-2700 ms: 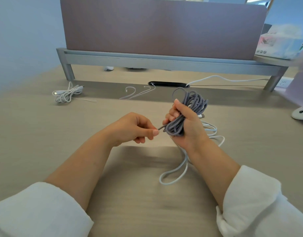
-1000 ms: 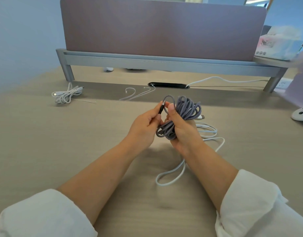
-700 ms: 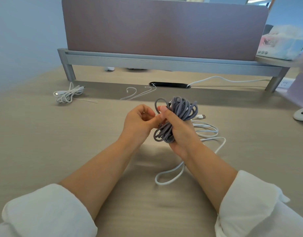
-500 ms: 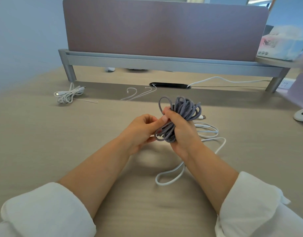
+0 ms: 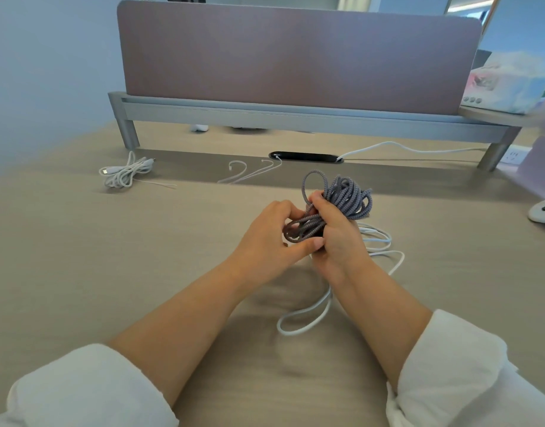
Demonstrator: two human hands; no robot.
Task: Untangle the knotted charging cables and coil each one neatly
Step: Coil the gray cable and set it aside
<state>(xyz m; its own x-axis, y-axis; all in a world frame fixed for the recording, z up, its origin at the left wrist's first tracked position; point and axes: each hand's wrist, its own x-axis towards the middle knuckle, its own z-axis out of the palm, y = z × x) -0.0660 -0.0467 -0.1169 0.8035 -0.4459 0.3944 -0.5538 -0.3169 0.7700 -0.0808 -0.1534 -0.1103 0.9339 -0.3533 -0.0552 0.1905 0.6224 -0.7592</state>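
I see my right hand (image 5: pixel 335 241) wrapped tight round the middle of the grey braided cable bundle (image 5: pixel 348 195), held above the pale wooden desk (image 5: pixel 80 241) — the left hand (image 5: pixel 268 238) pinches the bundle's lower loops between curled fingers and thumb. A loose white round cable (image 5: pixel 308 315) lies on the desk beneath.

I sit at a light wooden desk (image 5: pixel 80 257). At the back, a dull pink screen (image 5: pixel 295 57) stands on a grey metal shelf (image 5: pixel 280 117) with round legs. A small white thing (image 5: pixel 199 127) lies under the shelf, and I cannot tell what it is. In front of the shelf is a long black slot (image 5: pixel 305 156) in the desk. At the far right lies a white game controller (image 5: pixel 543 211). A blurry tissue pack (image 5: pixel 508 84) sits higher up.
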